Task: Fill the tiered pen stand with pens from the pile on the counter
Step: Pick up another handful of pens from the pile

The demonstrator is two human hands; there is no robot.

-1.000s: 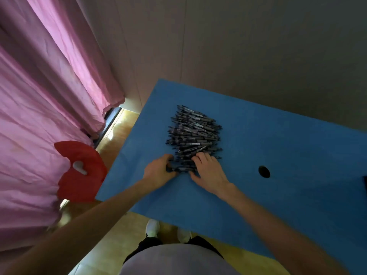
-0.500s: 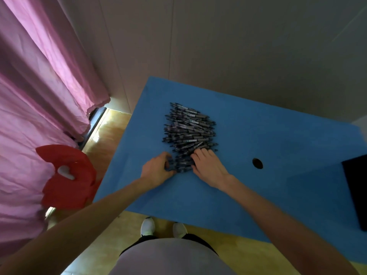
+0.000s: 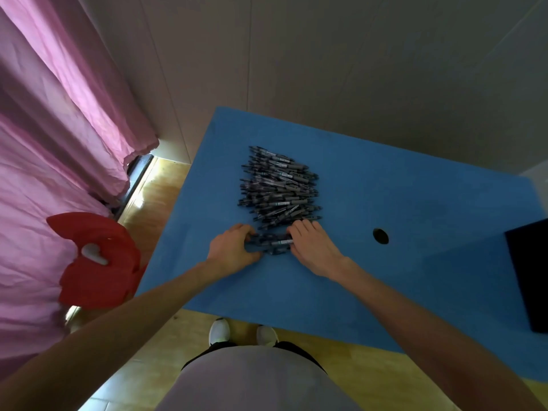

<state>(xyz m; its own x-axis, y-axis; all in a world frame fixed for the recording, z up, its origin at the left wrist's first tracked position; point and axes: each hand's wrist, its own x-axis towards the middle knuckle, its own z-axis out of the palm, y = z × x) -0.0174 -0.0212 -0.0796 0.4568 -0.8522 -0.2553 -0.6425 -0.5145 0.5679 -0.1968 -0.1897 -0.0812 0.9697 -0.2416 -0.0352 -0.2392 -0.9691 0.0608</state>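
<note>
Looking down from the head camera, I see a blue desk (image 3: 385, 277) filling the middle and right of the frame. A pile of dark grey pens (image 3: 278, 188) lies just above centre, the pens mostly parallel and running left to right.

At the pile's near edge, a small bunch of pens (image 3: 271, 243) sits a little apart from the rest, with my two hands at either end. My left hand (image 3: 231, 247) has its fingers curled around the bunch's left ends. My right hand (image 3: 311, 247) lies flatter, its fingers extended over and against the right ends.

I judge these pens to be light, stiff and smooth-barrelled, so a loose bunch will likely roll and slide apart. Squeezing the bunch from both ends, or wrapping one hand around its middle, should keep it together.

A dark object (image 3: 530, 277) shows at the right edge of the frame; I cannot tell whether it is the tiered stand. A round hole (image 3: 380, 235) sits in the desk right of my hands. Pink curtains (image 3: 59, 143) hang at the left.
</note>
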